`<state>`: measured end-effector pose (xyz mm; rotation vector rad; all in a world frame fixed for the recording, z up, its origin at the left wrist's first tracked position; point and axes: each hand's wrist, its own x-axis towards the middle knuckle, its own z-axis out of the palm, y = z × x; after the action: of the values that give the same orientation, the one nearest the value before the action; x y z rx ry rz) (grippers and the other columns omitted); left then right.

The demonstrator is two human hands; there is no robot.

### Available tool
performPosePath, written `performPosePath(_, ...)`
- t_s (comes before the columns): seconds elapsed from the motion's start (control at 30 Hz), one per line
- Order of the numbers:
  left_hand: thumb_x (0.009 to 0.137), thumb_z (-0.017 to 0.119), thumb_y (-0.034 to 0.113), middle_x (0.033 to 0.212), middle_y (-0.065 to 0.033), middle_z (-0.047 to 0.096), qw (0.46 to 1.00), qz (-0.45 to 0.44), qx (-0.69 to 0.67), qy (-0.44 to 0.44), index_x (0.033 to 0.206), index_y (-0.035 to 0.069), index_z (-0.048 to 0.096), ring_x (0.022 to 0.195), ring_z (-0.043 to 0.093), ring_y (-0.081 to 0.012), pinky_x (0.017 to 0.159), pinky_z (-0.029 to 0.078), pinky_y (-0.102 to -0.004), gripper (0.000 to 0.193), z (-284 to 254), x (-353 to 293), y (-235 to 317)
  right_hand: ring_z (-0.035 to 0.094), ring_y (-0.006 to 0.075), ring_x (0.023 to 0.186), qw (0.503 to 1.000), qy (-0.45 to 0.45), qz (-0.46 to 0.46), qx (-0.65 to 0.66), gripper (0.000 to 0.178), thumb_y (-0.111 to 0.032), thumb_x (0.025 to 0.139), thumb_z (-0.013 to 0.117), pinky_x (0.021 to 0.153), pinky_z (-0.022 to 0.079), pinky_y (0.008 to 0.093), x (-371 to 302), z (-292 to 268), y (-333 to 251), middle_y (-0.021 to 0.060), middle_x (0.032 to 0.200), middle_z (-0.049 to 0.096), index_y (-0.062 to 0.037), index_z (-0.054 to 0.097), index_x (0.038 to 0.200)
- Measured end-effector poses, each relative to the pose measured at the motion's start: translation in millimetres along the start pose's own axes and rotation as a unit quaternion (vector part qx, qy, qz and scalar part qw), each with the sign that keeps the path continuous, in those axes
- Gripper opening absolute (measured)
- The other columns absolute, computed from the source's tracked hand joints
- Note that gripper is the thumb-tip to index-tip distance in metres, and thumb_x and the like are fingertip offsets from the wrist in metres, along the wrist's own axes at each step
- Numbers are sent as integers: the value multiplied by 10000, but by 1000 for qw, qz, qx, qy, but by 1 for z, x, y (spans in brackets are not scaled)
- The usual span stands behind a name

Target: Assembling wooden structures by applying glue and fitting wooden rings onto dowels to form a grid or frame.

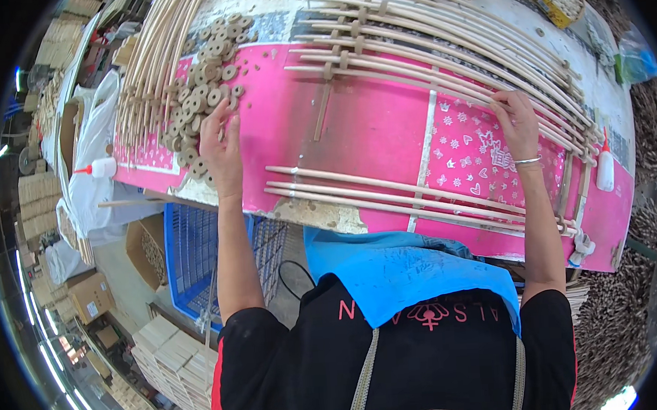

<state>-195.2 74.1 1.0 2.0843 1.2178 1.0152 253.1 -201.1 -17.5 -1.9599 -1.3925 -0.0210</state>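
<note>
Over the right edge of a pile of round wooden discs with centre holes [207,92], my left hand [220,147] has its fingers and thumb apart; nothing shows between them. My right hand [517,124], with a bangle on the wrist, pinches a thin wooden rod [452,86] at the near side of a row. Several more long rods [438,28] lie side by side beyond it, with small discs [345,59] threaded on them near their left ends. Closer to me, a few separate rods [387,183] lie along the table's near edge.
A bundle of loose rods [161,50] lies at the far left of the pink-covered table [376,121]. White bottles with red tips stand at the left [104,168] and right [605,168]. Below the left edge is a blue crate [190,249]; a yellow box [555,0] sits far right.
</note>
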Motion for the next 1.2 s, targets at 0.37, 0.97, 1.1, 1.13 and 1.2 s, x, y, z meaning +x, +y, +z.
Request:
performPosePath(0.37,970,707,102,1092,-65,712,998,-18,58,16,1331,77,691,1022,650,-170,885,517,-314,362,-35,-24,-14,677,263,928,997,42,-45,-52,206,-66,871,793,835,532,383,-3,-11,-27,124,977,686,5,707,1044)
performPosePath(0.97,872,778,180,1215,-46,662,949,79,305,-8,1291,166,690,1118,648,-290,939,491,-442,428,-19,33,-26,633,267,850,971,-232,-22,46,199,-134,797,816,765,469,389,-68,-8,-100,94,880,654,-26,724,937)
performPosePath(1.1,846,793,198,1213,-21,648,907,116,404,-20,1275,209,707,1117,636,-268,957,474,-434,438,-14,60,-35,613,244,799,967,-245,3,70,185,-140,799,816,736,459,382,-67,-10,-101,85,844,648,-25,734,919)
performPosePath(1.13,842,792,195,1194,-19,649,879,137,455,-37,1261,220,714,1116,632,-265,953,470,-430,427,-14,64,-37,593,246,796,962,-262,4,78,216,-205,804,822,727,439,392,-67,-10,-101,78,826,631,-38,747,919)
performPosePath(1.2,843,782,182,1157,-15,656,866,146,475,-49,1218,228,726,1121,626,-260,932,468,-426,382,-15,71,-40,593,246,791,961,-268,-12,70,210,-201,805,821,723,438,391,-69,-10,-103,78,821,628,-41,748,920)
